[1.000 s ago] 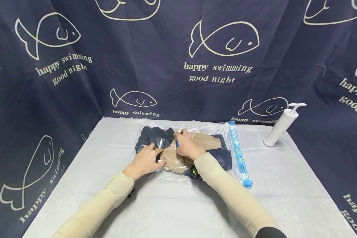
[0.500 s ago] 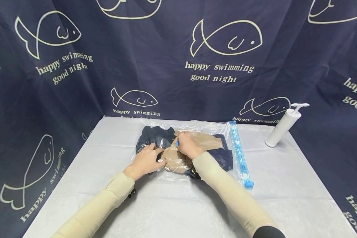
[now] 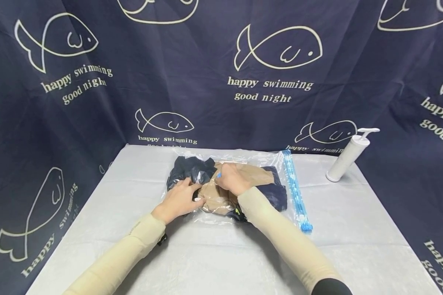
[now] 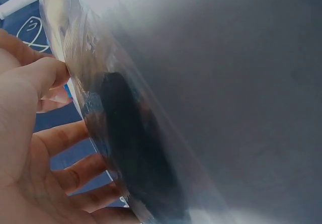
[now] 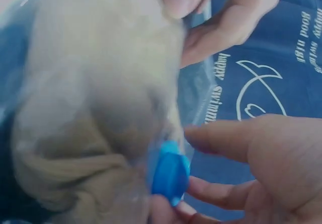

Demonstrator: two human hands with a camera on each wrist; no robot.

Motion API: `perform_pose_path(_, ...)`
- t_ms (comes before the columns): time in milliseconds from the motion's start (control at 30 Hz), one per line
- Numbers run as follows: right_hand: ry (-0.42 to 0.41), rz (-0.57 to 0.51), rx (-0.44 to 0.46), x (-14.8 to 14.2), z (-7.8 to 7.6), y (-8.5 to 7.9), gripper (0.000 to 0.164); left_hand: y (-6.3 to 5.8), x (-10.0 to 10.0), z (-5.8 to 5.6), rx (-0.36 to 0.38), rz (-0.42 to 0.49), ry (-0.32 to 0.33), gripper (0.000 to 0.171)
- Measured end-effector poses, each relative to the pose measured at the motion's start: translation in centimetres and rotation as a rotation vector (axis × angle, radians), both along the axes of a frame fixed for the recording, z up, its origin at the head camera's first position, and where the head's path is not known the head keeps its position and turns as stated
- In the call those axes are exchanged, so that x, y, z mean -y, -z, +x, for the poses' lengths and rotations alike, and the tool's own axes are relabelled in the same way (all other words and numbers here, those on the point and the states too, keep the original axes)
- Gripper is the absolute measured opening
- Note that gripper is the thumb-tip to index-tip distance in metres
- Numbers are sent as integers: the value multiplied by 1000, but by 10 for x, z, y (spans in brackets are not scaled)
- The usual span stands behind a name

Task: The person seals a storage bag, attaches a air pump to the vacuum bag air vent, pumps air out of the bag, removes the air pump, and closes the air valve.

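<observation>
A clear plastic storage bag (image 3: 203, 219) lies on the table, packed with folded clothes: a dark garment (image 3: 190, 168) at left, a tan garment (image 3: 256, 174) in the middle and a navy one (image 3: 275, 196) at right. My right hand (image 3: 233, 179) is over the middle of the bag, its fingers curled about a small blue valve cap (image 5: 171, 176), pinching it. Beside it, my left hand (image 3: 179, 199) rests on the bag's left part, fingers spread and thumb apart. In the left wrist view, the left fingers (image 4: 75, 173) press against the plastic.
A blue zip strip (image 3: 296, 192) with a slider (image 3: 307, 228) runs along the bag's right edge. At the back right of the white-covered table (image 3: 214, 262) stands a white hand pump (image 3: 347, 159). Dark blue fish-print cloth (image 3: 214, 73) hangs behind and at both sides.
The right hand's fingers have curled in further and the hand has turned slightly at the blue valve cap. The left hand and the bag stay in place.
</observation>
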State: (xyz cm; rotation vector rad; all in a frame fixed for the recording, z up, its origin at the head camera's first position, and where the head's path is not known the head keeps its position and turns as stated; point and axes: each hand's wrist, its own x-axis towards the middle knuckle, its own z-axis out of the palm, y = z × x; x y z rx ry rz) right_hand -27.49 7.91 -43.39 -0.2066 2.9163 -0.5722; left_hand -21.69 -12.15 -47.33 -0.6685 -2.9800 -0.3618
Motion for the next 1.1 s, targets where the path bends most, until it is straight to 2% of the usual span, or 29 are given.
perform_pose_path(100,-25,-2,-36,0,-2,3,34,-1,-1,-1,-8,8,8,62)
perform_pose_path(267,-122,55,-102,0,-1,3,11,1,-1,-1,-29,6,14,61)
perform_pose_path(333,-138,56,-96,0,0,2,19,2,-1,-1,-34,7,13,60)
perform_pose_path(400,-115,47,-67,1,1,1,30,2,-1,-1,-38,6,14,60)
perform_pose_path(500,-22,25,-15,3,3,-2,35,1,-1,0,-37,5,16,60)
perform_pose_path(600,58,14,14,4,2,-3,22,1,0,1,-39,10,16,60)
perform_pose_path(667,71,14,17,5,1,-2,12,1,-1,1,-40,19,17,60)
perform_pose_path(700,70,12,20,5,0,-1,15,1,-1,1,-42,21,18,59)
perform_pose_path(767,53,22,16,4,-2,2,27,2,-1,1,-43,24,22,59)
perform_pose_path(833,12,38,0,4,-4,4,31,2,-1,1,-48,22,26,60)
perform_pose_path(900,-33,43,-14,3,-5,5,29,3,0,0,-51,19,24,61)
perform_pose_path(1033,-131,48,-73,1,-6,5,11,4,1,-2,-51,15,17,62)
perform_pose_path(1100,-176,51,-96,-1,-7,6,12,4,1,-2,-41,11,14,62)
